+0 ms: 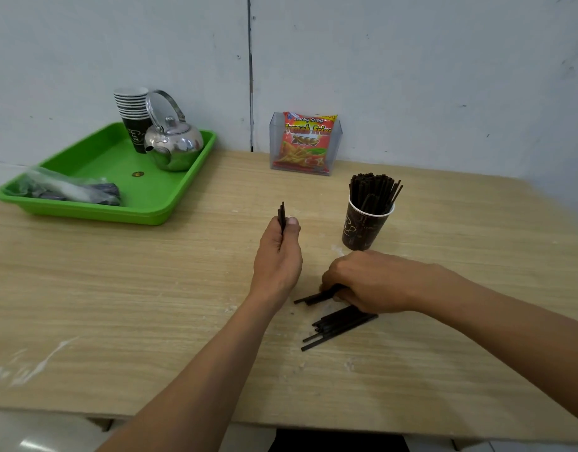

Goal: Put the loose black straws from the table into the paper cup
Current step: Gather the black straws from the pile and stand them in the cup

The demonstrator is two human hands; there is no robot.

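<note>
Left hand (279,256) up off the wooden table (150,305), left of the paper cup (362,228), closed around a few black straws (282,216) that poke upright above the thumb. Right hand (369,282) down flat, just in front of the cup, fingers curled onto a couple of loose straws (313,298) lying on the table; grip there partly hidden, so cannot tell whether pinched or only pressed. More loose straws in a small pile (338,326) nearer than the cup, beside that hand. Cup itself upright, packed with straws. Far left of the cup: green tray (157,203) with steel kettle (174,145) and stacked cups (133,115). Behind the cup, snack packet (305,141) against the wall.
</note>
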